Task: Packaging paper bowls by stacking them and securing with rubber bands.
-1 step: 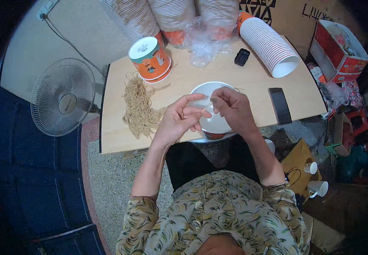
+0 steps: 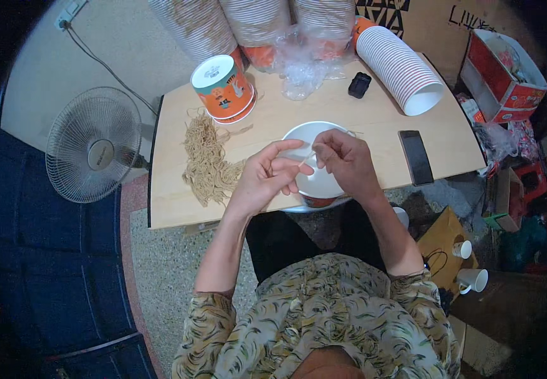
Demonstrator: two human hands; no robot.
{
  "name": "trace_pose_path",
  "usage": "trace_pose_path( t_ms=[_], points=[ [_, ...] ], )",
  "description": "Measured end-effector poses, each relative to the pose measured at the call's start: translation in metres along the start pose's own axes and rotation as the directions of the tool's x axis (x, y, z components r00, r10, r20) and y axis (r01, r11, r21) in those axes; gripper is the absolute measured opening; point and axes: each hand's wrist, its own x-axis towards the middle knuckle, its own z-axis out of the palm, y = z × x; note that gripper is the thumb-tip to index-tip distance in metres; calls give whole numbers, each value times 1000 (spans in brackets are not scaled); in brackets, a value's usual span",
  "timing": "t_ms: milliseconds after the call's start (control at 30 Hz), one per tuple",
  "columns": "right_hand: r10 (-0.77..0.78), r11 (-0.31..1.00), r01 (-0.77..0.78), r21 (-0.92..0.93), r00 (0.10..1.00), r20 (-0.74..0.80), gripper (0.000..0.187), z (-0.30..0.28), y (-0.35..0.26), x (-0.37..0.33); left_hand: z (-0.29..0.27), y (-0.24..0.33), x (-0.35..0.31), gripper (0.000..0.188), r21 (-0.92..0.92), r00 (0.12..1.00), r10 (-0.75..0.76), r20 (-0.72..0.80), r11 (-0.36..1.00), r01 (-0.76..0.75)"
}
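Observation:
Over a large white paper bucket [image 2: 298,131] at the table's near edge, both hands hold a short piece of thin, pale string [image 2: 309,157]. My left hand [image 2: 266,178] pinches it between thumb and fingers, the index finger raised. My right hand [image 2: 351,165] has its fingertips closed on the other end. Part of the bucket is hidden behind the hands. Left of it lies a tangled heap of tan string [image 2: 207,163]. Farther back, orange printed paper buckets [image 2: 226,95] stand upside down, one nested over another.
Tall stacks of paper buckets [image 2: 257,22] and a crumpled plastic bag [image 2: 305,69] line the back. A bucket stack [image 2: 400,66] lies at right, near a small black object [image 2: 359,84] and a phone [image 2: 415,156]. A fan [image 2: 99,148] stands left; boxes [image 2: 504,76] sit right.

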Motion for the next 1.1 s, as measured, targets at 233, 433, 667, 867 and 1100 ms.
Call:
trace_pose_path(
  t_ms=[233,433,667,867,1100],
  points=[
    [-88,993,92,-75,995,52,13,-5,-9,7,2,6,11,25,-4,997,-57,-44,998,56],
    [-22,867,111,-486,983,185,11,-27,-21,2,-9,4,18,19,111,1000,2,-5,994,-1],
    [46,978,-44,-206,999,5,13,-40,-12,-17,-7,6,3,9,557,986,109,123,815,-159],
    [80,885,9,466,982,-172,14,-75,21,-25,-21,-10,-5,7,583,917,303,260,708,-399],
    [3,887,82,454,983,-183,17,-79,24,-18,-19,-2,4,18,663,843,370,391,521,-537]
  ],
)
